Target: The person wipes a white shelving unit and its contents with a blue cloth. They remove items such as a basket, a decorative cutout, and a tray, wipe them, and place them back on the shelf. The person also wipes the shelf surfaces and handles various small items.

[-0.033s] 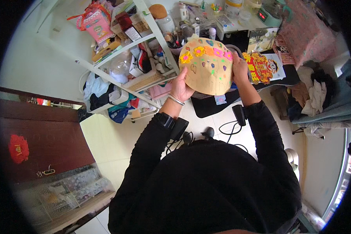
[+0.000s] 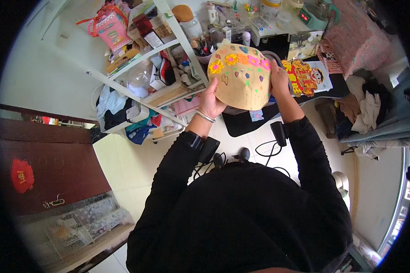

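Note:
Between my hands is a tan, rounded craft piece [image 2: 241, 84], decorated with yellow, orange and pink flowers and small coloured shapes; I cannot tell whether it is paper or thin wood. My left hand [image 2: 211, 100], with a silver bangle on the wrist, grips its left edge, thumb on the front face. On the opposite edge, my right hand [image 2: 279, 81] is closed, its fingers partly hidden behind the piece. The piece is held up in front of the dark desk [image 2: 241, 125], its decorated face toward me.
A white shelf rack [image 2: 184, 38] crammed with boxes and bags stands at the left. Red and yellow paper decorations [image 2: 300, 77] lie on the desk to the right. Bottles and a teal kettle [image 2: 314, 18] are at the back. Black cables [image 2: 269, 154] hang below.

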A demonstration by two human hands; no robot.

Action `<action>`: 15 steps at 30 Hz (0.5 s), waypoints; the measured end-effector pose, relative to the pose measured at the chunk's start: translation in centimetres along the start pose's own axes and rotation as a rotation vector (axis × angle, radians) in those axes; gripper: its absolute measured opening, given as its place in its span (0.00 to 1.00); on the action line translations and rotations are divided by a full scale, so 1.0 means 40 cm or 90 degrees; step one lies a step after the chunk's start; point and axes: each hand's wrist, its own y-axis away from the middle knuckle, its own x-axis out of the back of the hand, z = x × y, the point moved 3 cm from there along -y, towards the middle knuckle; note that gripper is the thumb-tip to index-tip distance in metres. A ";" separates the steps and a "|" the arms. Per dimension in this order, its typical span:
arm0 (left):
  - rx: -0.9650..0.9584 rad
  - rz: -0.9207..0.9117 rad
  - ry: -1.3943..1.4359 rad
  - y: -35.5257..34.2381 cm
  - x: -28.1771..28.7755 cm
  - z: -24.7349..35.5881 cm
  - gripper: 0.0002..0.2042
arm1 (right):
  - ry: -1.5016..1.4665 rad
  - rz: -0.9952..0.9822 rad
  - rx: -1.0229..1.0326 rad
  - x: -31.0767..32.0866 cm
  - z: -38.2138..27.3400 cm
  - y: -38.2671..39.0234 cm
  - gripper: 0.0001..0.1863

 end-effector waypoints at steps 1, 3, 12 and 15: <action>0.002 -0.031 0.006 -0.002 0.002 -0.001 0.23 | 0.054 0.000 0.042 0.004 0.001 0.001 0.24; 0.010 -0.053 0.006 -0.009 0.014 -0.005 0.23 | 0.145 -0.017 0.047 0.012 0.008 -0.015 0.24; -0.064 0.192 -0.362 -0.003 0.067 0.047 0.19 | 0.591 0.011 0.278 0.029 -0.033 -0.026 0.20; -0.078 0.165 -0.431 0.007 0.064 0.099 0.19 | 0.481 0.002 0.369 0.066 -0.052 0.001 0.18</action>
